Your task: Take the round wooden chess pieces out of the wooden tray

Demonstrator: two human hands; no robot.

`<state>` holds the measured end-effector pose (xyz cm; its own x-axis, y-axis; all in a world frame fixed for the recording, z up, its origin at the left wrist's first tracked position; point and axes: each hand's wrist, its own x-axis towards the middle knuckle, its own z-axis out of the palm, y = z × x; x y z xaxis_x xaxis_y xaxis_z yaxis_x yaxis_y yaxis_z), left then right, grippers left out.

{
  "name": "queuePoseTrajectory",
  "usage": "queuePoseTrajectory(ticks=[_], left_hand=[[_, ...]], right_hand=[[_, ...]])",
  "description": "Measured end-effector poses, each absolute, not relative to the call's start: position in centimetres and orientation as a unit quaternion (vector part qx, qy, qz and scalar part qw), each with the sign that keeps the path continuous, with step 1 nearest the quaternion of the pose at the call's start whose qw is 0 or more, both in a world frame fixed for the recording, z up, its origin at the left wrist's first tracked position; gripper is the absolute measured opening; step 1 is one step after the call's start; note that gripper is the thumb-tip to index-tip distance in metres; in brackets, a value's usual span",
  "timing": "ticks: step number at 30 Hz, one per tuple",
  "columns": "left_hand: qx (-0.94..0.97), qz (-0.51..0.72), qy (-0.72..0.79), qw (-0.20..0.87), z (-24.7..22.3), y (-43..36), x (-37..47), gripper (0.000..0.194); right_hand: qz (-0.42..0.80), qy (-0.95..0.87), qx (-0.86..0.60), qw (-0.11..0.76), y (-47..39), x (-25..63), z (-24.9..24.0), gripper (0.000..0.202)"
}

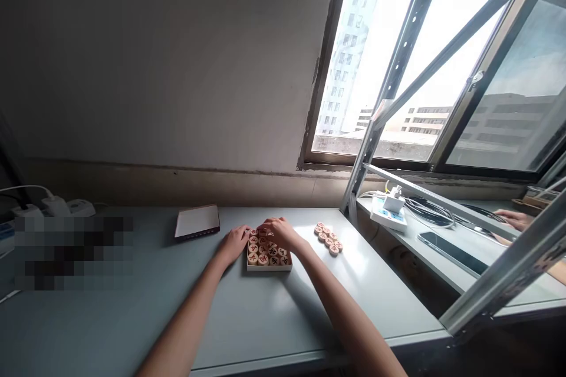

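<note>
A shallow white-sided box (pixel 269 268) on the desk holds several round wooden xiangqi pieces (pixel 263 260) in rows, marked with red or dark characters. My left hand (pixel 235 244) is against the box's left side, fingers curled at its far left corner. Over the back of the box reaches my right hand (pixel 280 232), its fingers bent down among the pieces and drawn together; whatever lies between the fingertips is hidden. That hand and wrist cover part of the back right rows. Right of the box, a cluster of loose xiangqi pieces (pixel 328 237) lies flat on the desk.
The box lid (pixel 197 222) lies inside-up at the back left of the grey desk (pixel 260 318). A metal shelf post (pixel 369 138) borders the right side. Beyond it are a power strip (pixel 388 215), coiled cables, a phone (pixel 451 252) and another person's hand (pixel 515 219).
</note>
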<state>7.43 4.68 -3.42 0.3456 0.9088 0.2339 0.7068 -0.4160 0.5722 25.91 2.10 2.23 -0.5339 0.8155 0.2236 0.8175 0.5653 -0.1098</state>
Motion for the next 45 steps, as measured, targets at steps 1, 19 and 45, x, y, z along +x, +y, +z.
queuePoseTrajectory(ticks=[1,19,45], left_hand=[[0.799,0.267,0.504,0.189,-3.4,4.7,7.4,0.03],[0.788,0.243,0.526,0.205,-3.0,4.9,7.5,0.029],[0.794,0.231,0.532,0.182,-3.4,5.1,7.3,0.031]], right_hand=[[-0.002,-0.873,-0.47,0.131,2.4,25.9,2.2,0.024],[0.033,-0.796,-0.534,0.284,-1.8,36.0,1.6,0.042],[-0.02,-0.816,-0.548,0.183,-3.6,33.8,3.3,0.023]])
